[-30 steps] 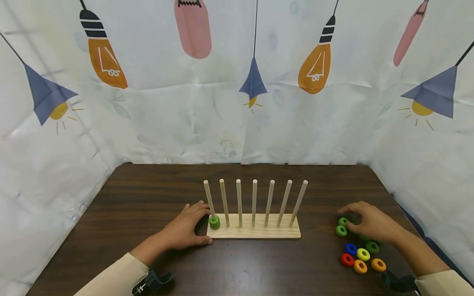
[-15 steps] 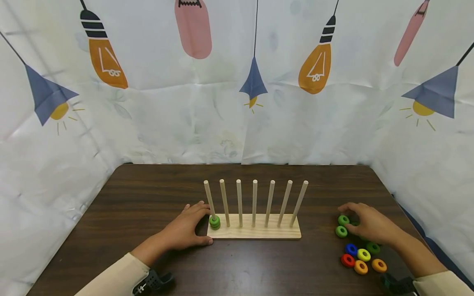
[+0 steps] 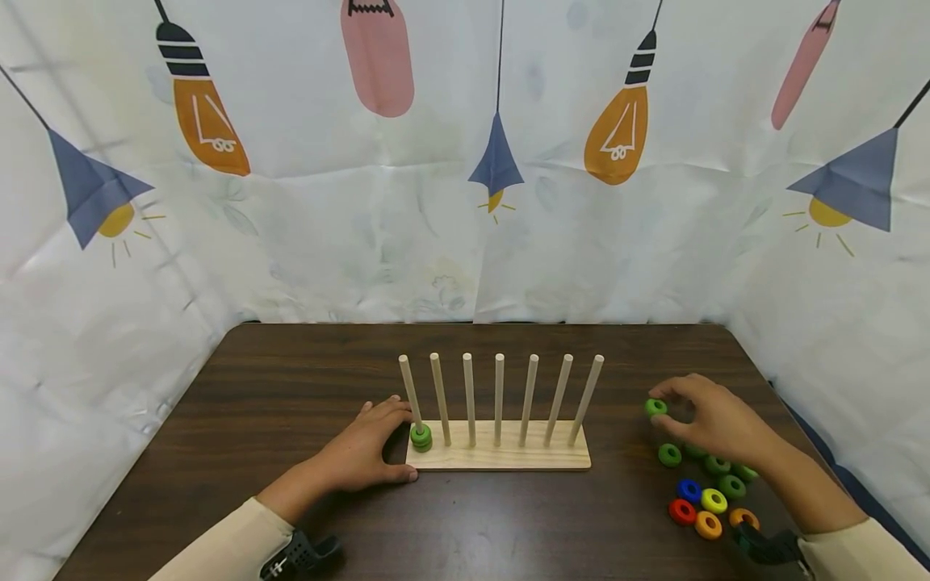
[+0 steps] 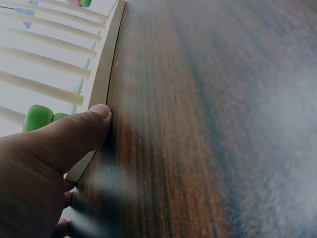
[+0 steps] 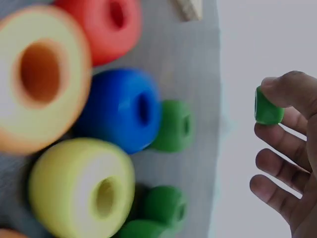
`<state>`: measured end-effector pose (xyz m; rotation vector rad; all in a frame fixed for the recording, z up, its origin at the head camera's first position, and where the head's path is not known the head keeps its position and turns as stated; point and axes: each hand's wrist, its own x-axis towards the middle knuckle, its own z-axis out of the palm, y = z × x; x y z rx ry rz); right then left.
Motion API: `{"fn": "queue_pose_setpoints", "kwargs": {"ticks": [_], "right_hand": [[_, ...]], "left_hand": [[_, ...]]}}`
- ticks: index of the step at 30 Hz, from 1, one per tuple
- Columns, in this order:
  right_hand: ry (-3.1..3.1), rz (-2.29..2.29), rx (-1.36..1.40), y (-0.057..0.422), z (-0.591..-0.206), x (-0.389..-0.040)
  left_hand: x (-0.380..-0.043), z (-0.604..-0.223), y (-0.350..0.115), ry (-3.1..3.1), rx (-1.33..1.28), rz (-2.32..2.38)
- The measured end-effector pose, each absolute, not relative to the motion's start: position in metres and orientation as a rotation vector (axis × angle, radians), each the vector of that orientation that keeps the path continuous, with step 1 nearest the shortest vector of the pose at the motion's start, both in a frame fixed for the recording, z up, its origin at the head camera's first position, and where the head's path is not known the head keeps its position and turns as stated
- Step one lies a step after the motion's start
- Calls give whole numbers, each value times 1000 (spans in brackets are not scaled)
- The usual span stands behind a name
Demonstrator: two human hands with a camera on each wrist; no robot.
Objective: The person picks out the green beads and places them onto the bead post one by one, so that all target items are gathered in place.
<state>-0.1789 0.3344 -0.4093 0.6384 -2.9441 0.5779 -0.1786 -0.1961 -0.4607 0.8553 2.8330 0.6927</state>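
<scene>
A wooden peg board with a row of several upright pegs stands mid-table. Green rings sit low on its leftmost peg. My left hand grips the board's left end, its thumb against the front edge and the fingers behind. Off to the right, my right hand pinches a green ring between thumb and fingers, lifted off the table. In the right wrist view this green ring is held at the thumb tip, while the other fingers are spread below it.
Near the right hand lie several green rings, a blue ring, a red ring, a yellow ring and orange rings. A patterned white cloth surrounds the dark wooden table.
My right hand has picked up a green ring from the group and moved it up and slightly left. The left hand and the peg board have stayed in place.
</scene>
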Motion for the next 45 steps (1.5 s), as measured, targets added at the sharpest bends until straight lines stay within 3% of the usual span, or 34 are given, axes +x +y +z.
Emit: {"fn": "queue_pose_setpoints", "kwargs": {"ticks": [11, 24, 45], "right_hand": [[-2852, 556, 711, 311, -369, -180], [-2538, 486, 1016, 292, -329, -189], [-2425, 538, 1153, 269, -291, -188]], "left_hand": [[-178, -460, -196, 2852, 862, 700], [-180, -460, -197, 2859, 859, 704], [-179, -461, -196, 2845, 850, 701]]}}
